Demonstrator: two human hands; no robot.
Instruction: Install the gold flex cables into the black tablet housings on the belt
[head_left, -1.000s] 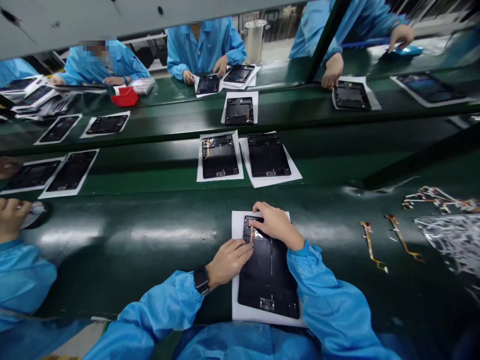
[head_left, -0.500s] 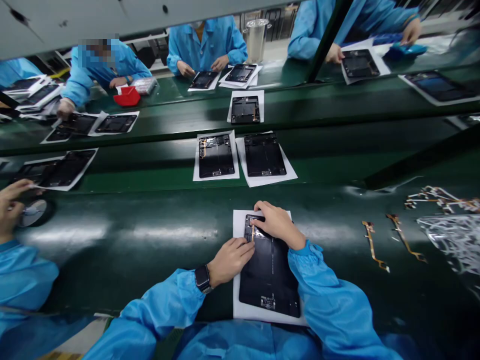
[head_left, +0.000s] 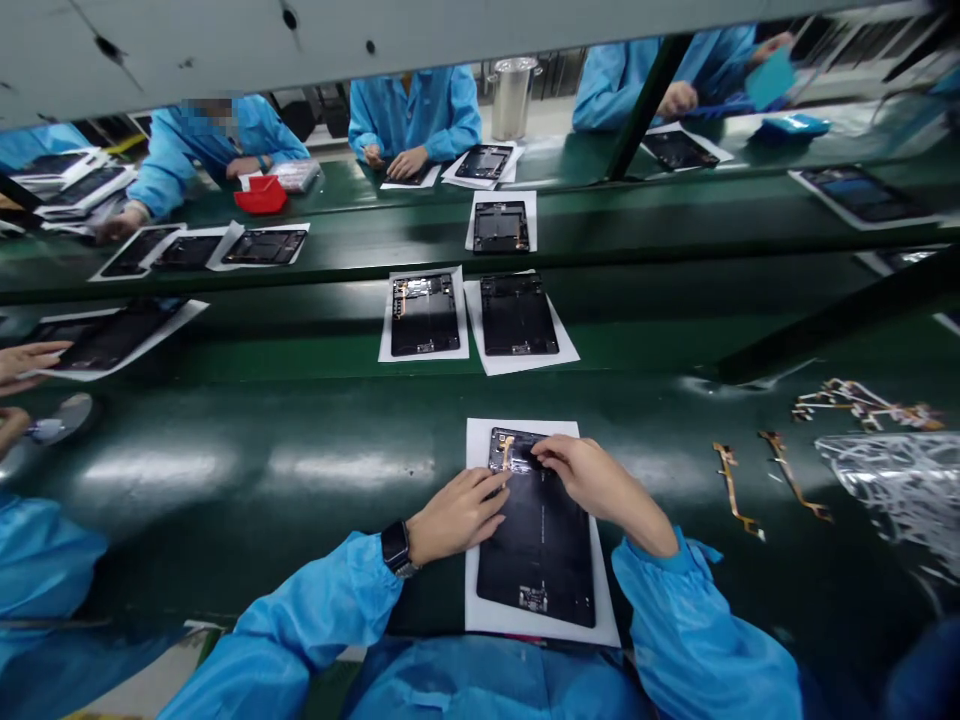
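A black tablet housing (head_left: 534, 540), its inner side up, lies on a white sheet (head_left: 480, 625) in front of me. An orange flex cable (head_left: 508, 452) runs down near its upper left corner. My left hand (head_left: 457, 515) comes from the left, fingers stretched and a little apart. Its fingertips rest on the housing at the cable's lower end. Over the upper right part of the housing, my right hand (head_left: 581, 475) has thumb and fingers pinched together. Whatever may be between those fingertips is too small to make out.
Two loose flex cables (head_left: 736, 492) lie to the right, near a heap of flex cables (head_left: 862, 405) and a clear bag of white strips (head_left: 892, 490). Two tablet housings on sheets (head_left: 517, 315) lie ahead. A dark post (head_left: 825, 320) slants at right. Co-workers sit opposite and at left.
My right hand has moved right, away from the flex cable's upper end, uncovering it. My left hand stays by the cable's lower end. The view has shifted slightly.
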